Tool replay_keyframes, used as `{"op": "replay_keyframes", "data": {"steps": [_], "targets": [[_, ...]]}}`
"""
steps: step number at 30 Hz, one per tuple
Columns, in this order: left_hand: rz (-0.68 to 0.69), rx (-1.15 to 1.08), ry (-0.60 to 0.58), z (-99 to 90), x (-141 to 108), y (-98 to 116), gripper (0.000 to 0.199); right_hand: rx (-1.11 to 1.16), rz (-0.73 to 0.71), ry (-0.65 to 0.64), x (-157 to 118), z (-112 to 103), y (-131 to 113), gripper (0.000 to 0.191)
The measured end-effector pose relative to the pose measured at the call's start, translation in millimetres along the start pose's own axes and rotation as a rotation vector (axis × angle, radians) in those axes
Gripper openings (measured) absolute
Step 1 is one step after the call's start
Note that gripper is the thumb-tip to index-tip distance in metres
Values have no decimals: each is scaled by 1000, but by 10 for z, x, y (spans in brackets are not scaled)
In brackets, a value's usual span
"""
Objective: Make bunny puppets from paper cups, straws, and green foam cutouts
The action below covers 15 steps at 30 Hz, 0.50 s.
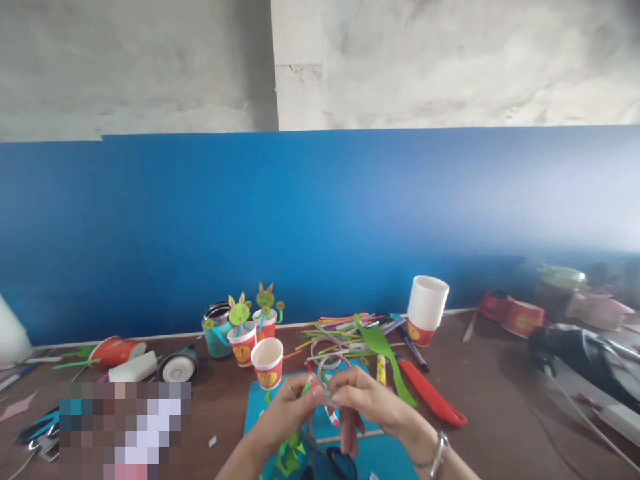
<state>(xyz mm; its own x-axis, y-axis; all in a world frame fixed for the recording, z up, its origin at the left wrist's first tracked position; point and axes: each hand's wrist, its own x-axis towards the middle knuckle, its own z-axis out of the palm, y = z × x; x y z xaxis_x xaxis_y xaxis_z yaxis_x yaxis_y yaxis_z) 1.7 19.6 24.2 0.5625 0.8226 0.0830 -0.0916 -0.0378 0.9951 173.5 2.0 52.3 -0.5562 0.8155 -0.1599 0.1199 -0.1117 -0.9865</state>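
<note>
My left hand (pixel 299 399) and my right hand (pixel 361 395) meet above the blue mat (pixel 395 460), thumbs and fingertips pinched together. Between them is something small and pale, partly green, that the fingers largely hide; I cannot make out its kind. Just beyond the fingertips lie clear tape rolls (pixel 332 362). Black-handled scissors (pixel 342 461) rest below my hands, beside green paper scraps (pixel 290 453). Left of my hands stands a red and white paper cup (pixel 267 363). Behind it, two more cups hold green paper animal faces (pixel 239 311) with straw arms.
Loose straws (pixel 325 333), green paper (pixel 383 347), a marker (pixel 414 350) and a red pouch-like item (pixel 434 395) spread beyond and right of the mat. Stacked cups (pixel 427 310) stand at the back. A teal jar (pixel 217 340) and tipped cup (pixel 117 351) are leftward.
</note>
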Motion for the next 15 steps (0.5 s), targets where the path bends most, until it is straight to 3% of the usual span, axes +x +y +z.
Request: {"op": "replay_keyframes", "data": {"steps": [15], "targets": [[41,77,-10,-13,5,-24,48,-53,27,35,21,-13,31,18]]}}
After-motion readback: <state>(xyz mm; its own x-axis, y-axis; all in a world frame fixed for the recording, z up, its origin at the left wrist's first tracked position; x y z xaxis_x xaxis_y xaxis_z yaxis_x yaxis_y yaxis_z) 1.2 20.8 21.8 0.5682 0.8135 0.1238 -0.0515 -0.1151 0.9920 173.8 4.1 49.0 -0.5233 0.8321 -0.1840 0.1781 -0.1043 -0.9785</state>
